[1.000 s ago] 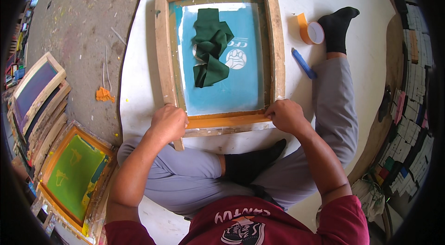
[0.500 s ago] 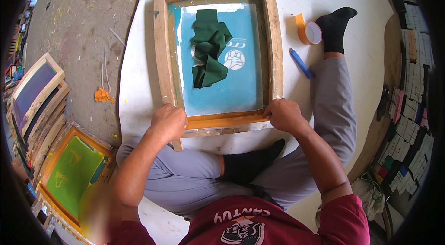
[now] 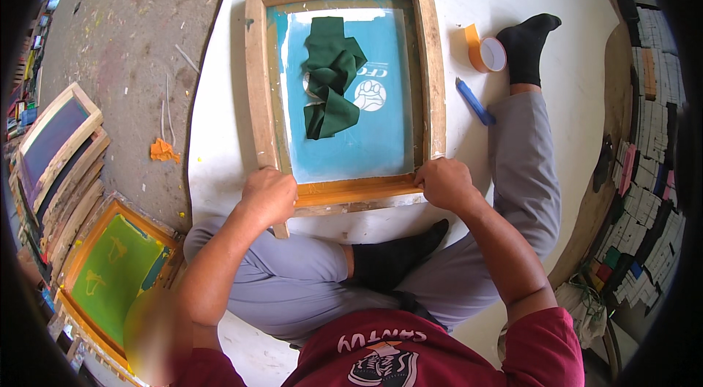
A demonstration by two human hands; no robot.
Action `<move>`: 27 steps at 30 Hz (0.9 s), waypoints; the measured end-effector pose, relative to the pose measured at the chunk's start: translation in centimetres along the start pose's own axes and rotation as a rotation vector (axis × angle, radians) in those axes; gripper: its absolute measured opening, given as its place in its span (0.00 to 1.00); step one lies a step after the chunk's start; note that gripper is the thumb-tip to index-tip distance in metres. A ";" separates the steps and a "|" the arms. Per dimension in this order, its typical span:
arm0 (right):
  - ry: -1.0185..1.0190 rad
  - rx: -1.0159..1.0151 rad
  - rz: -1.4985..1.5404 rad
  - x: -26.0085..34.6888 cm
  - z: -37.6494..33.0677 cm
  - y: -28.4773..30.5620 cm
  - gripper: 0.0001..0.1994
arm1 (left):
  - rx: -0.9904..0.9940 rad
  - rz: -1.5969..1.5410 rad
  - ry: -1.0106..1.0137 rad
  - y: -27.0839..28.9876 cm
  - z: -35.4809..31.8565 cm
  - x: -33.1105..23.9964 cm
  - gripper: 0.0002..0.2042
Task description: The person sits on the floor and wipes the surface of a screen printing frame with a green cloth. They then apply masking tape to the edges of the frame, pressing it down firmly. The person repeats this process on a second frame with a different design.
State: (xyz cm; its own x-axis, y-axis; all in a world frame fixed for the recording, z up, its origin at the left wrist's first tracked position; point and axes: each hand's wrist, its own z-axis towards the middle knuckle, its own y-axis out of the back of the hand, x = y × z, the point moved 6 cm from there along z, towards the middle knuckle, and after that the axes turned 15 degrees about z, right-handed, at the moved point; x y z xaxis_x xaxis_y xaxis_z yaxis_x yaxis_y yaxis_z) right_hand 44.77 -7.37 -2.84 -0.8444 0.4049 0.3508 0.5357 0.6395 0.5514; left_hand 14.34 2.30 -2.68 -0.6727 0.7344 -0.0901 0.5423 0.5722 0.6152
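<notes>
A wooden screen printing frame (image 3: pixel 258 79) with blue mesh lies on a white surface in front of me. On its mesh rests a crumpled dark green cloth (image 3: pixel 335 72), left of a white round motif. Orange tape (image 3: pixel 359 188) runs along the inner near edge. My left hand (image 3: pixel 268 195) is closed on the frame's near left corner, at the tape's left end. At the near right corner, my right hand (image 3: pixel 445 183) is likewise closed on the frame, beside the tape's other end. The fingertips of both hands are partly hidden.
Right of the frame are an orange tape roll (image 3: pixel 488 54) and a blue cutter knife (image 3: pixel 474 101), close to my outstretched leg. More screen frames (image 3: pixel 121 215) lean at the left. A crumpled orange scrap (image 3: pixel 164 150) lies on the grey floor. Stacks (image 3: pixel 648 145) line the right side.
Both hands stay closed at the near corners. The whole view has shifted very slightly; the cloth and tape keep their places on the frame.
</notes>
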 end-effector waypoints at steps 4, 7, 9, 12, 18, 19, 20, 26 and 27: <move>0.021 -0.011 -0.010 0.1 -0.1 -0.1 0.11 | -0.019 0.014 -0.007 -0.5 0.1 0.2 0.07; 0.009 -0.050 -0.075 -0.7 0.1 -0.7 0.11 | -0.020 0.022 -0.011 -0.2 0.1 0.1 0.06; 0.004 -0.051 -0.072 -0.6 -0.1 -0.7 0.11 | -0.035 0.035 -0.011 0.1 0.0 -0.1 0.06; 0.015 -0.063 -0.055 -0.7 -0.4 -0.7 0.11 | -0.024 0.034 -0.011 -0.1 0.2 0.0 0.05; 0.106 -0.098 0.129 -1.6 -1.7 1.0 0.12 | -0.074 -0.025 0.012 -0.7 0.2 0.5 0.06; 0.125 -0.124 0.176 -1.5 -2.1 1.6 0.12 | -0.068 -0.016 0.038 -0.6 -0.2 0.6 0.06; 0.123 -0.168 0.224 -1.5 -2.6 2.2 0.12 | -0.061 -0.008 0.063 -0.4 -0.6 0.7 0.06; 0.478 -0.434 0.150 0.2 -6.1 3.7 0.18 | -0.307 -0.194 0.112 1.4 -4.3 1.1 0.17; 0.520 -0.431 0.089 0.5 -6.3 2.9 0.25 | -0.423 -0.216 0.075 1.9 -5.0 0.8 0.20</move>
State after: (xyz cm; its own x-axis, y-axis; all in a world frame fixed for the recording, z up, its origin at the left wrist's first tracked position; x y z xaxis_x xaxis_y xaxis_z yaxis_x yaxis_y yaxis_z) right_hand 45.87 -9.46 3.74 -0.7446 0.0087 0.6674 0.6466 0.2573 0.7181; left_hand 12.29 2.17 2.33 -0.7903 0.5778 -0.2037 0.1443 0.4987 0.8546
